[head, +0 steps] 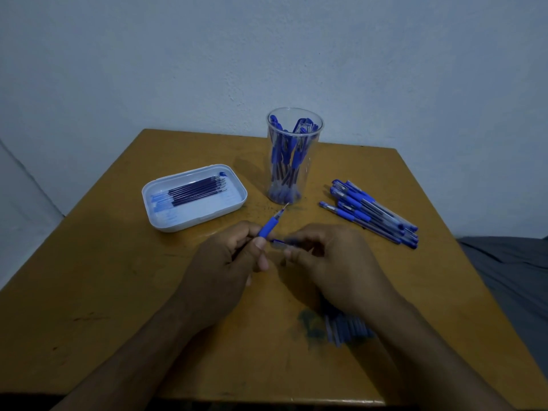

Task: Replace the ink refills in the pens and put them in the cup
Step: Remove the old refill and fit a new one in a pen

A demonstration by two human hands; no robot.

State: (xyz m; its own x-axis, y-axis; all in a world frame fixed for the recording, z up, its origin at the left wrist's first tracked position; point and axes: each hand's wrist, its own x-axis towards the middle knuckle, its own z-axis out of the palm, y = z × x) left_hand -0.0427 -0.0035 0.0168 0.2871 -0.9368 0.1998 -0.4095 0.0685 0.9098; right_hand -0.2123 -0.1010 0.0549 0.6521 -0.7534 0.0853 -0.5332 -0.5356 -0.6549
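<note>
Left hand (228, 256) pinches blue-gripped pen front (270, 226); right hand (323, 256) grips blurred clear barrel (278, 243). Misaligned threads could jam.

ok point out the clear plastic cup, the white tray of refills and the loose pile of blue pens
clear plastic cup (315, 161): head view, right side wall
white rectangular tray (195, 222): head view, near rim
loose pile of blue pens (370, 212): head view, middle of the pile
</note>
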